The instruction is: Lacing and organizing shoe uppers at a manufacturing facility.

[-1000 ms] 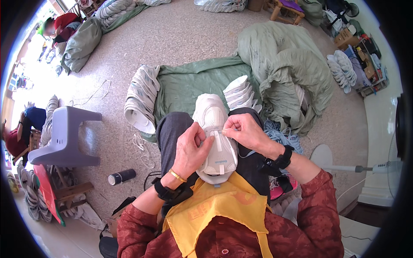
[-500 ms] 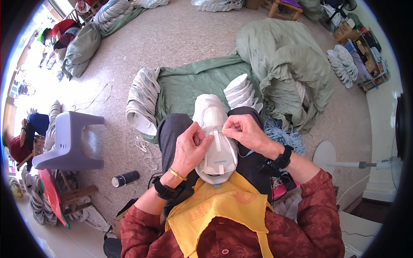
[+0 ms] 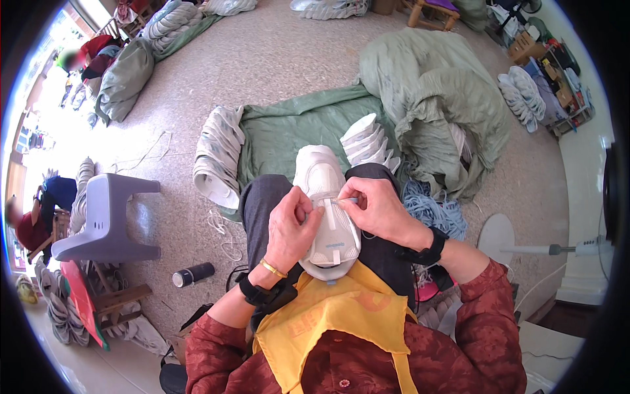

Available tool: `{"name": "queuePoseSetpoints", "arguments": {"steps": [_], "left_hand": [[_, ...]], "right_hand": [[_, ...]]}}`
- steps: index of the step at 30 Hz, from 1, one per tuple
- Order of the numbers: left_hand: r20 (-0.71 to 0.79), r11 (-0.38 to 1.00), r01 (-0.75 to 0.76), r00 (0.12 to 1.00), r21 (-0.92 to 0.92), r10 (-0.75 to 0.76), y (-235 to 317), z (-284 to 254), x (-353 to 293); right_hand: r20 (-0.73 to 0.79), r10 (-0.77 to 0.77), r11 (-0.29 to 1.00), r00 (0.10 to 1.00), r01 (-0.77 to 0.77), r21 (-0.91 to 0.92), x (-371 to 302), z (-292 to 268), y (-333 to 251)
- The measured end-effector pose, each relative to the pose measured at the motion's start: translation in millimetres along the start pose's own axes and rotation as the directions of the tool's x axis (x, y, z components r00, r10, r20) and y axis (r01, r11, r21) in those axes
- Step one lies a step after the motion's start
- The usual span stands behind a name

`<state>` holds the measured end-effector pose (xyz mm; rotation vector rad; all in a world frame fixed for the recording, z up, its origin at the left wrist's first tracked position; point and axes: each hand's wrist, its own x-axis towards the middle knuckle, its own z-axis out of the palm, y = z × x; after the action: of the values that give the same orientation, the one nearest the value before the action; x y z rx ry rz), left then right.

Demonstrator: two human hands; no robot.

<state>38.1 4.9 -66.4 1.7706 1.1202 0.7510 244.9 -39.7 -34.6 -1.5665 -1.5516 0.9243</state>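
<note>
A white shoe upper (image 3: 326, 240) lies between my knees, its toe pointing away from me, with a pale tongue strip down its middle. My left hand (image 3: 293, 220) is closed at its left eyelet edge, thumb on top and fingers curled; it grips the upper there. Over the right eyelet edge, my right hand (image 3: 371, 209) pinches a thin grey-blue shoelace (image 3: 352, 199) between thumb and forefinger. Part of the lace is hidden by the fingers. Beyond the toe, stacked white uppers (image 3: 218, 157) and a smaller stack of uppers (image 3: 369, 141) rest on a green cloth (image 3: 305, 125).
Light blue laces (image 3: 434, 210) lie bundled by my right knee, near a large green sack (image 3: 433, 92). At left stand a grey plastic chair (image 3: 115, 217) and a dark flask (image 3: 193, 274). A fan base (image 3: 495, 240) is at right. Other people sit at the far left.
My right fingertips have shifted slightly, and a short piece of grey-blue lace now shows above them. The left hand stays at the same edge of the upper.
</note>
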Motion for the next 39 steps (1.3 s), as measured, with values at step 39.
{"name": "queuePoseSetpoints", "arguments": {"steps": [39], "left_hand": [[0.149, 0.983, 0.045, 0.986, 0.176, -0.072, -22, -142, -3]], "right_hand": [[0.081, -0.009, 0.93, 0.997, 0.038, -0.365, -12, -37, -7]]}}
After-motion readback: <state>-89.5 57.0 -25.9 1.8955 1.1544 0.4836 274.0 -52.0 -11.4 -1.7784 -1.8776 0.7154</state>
